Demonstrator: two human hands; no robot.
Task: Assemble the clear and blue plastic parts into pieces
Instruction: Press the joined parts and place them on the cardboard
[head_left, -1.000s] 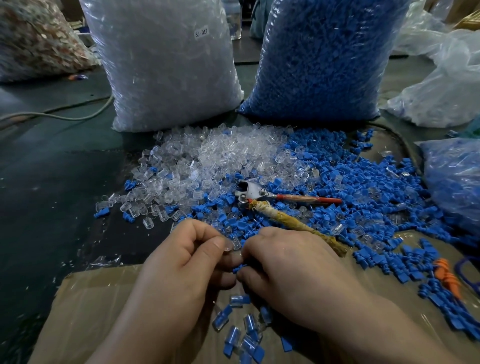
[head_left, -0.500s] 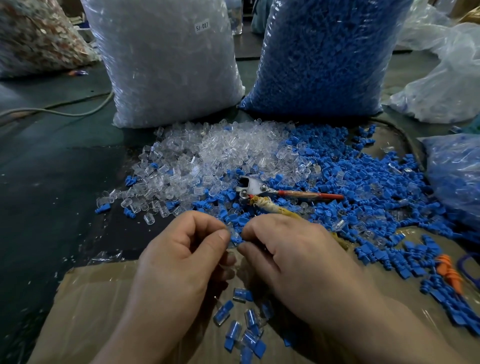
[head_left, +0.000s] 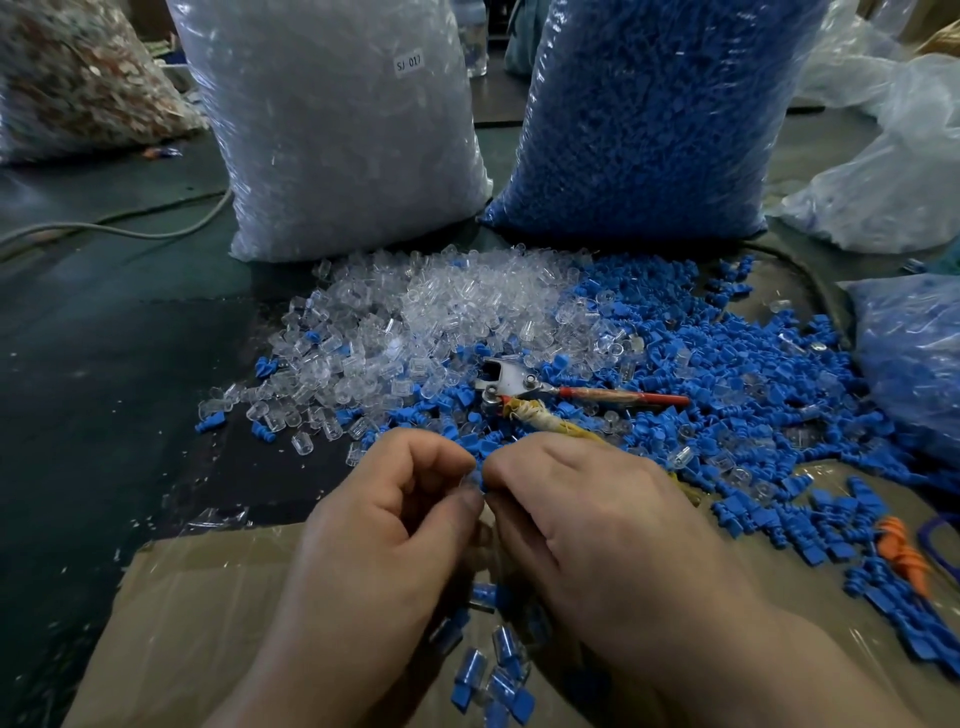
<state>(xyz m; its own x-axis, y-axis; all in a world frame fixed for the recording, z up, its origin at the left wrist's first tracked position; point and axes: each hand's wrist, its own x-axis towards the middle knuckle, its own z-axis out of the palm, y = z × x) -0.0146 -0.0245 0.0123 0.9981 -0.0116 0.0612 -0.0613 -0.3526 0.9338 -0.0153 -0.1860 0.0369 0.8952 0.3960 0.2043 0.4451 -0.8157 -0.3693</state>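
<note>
Clear part (head_left: 466, 478): pinched in the curled fingertips of the left hand (head_left: 384, 519), touching the blue part (head_left: 482, 485).
Blue part: pinched by the right hand (head_left: 587, 525). Both parts are mostly hidden.
Assembled pieces (head_left: 493, 675): small heap on the cardboard sheet (head_left: 208, 597), beneath the hands.
Loose clear parts (head_left: 415, 322), loose blue parts (head_left: 737, 374): adjoining piles on the counter (head_left: 104, 338) beyond the hands.
Pliers (head_left: 519, 387): lying on the loose parts.
Clear-parts bag (head_left: 332, 130), blue-parts bag (head_left: 649, 119): upright at rear, side by side.

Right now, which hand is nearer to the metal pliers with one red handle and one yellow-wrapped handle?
Right. The right hand overlaps the yellow-wrapped handle of the pliers; the left hand is further left, clear of them.
</note>
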